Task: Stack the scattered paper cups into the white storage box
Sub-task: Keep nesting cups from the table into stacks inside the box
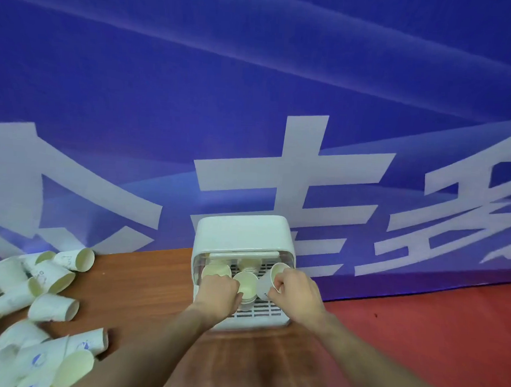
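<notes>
Both forearms reach forward over the wooden table (143, 279) into the white storage box (243, 237). Left hand (218, 290) has fingers curled at the left cup stack (216, 271); can't tell whether it actually grips. Right hand (296, 288) pinches a tilted paper cup (269, 280) by its wall, just beside the middle stack (246, 284), at the box's open front over the slotted tray (260, 310). Likely step: nesting this cup. Do it well by righting the cup, centring it over a stack's mouth, then pressing lightly so it seats without crushing. Scattered cups (44, 294) lie heaped at left, well apart, so plenty remains.
</notes>
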### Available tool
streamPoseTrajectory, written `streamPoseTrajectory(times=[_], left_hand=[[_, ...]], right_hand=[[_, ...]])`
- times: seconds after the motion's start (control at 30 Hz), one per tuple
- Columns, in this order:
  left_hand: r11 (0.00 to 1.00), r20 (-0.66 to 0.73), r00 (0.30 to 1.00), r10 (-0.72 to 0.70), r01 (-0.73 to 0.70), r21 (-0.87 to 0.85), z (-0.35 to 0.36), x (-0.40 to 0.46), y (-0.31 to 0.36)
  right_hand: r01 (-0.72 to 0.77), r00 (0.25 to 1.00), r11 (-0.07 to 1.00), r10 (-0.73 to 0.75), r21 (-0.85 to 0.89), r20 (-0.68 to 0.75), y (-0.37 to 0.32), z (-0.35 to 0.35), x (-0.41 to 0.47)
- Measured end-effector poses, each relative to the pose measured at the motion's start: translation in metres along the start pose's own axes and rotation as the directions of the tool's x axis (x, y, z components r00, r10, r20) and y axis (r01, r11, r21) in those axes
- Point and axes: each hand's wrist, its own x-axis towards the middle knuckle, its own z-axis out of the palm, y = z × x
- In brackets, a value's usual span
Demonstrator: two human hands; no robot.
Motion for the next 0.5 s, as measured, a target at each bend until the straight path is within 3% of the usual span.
streamPoseTrajectory(times=[0.3, 0.5], left_hand=[[0.995, -0.059, 0.995, -0.076, 0.071, -0.069, 0.002, -0.032, -0.038], [0.986, -0.085, 0.987, -0.133, 0.123, -0.116, 0.020, -0.047, -0.061]], right_hand=[[0.193, 0.981, 0.973, -0.190, -0.124, 0.035, -0.035, 0.013, 0.011], [0.370, 0.926, 0.883, -0.375, -0.289, 0.038, -0.053, 0.027, 0.021]])
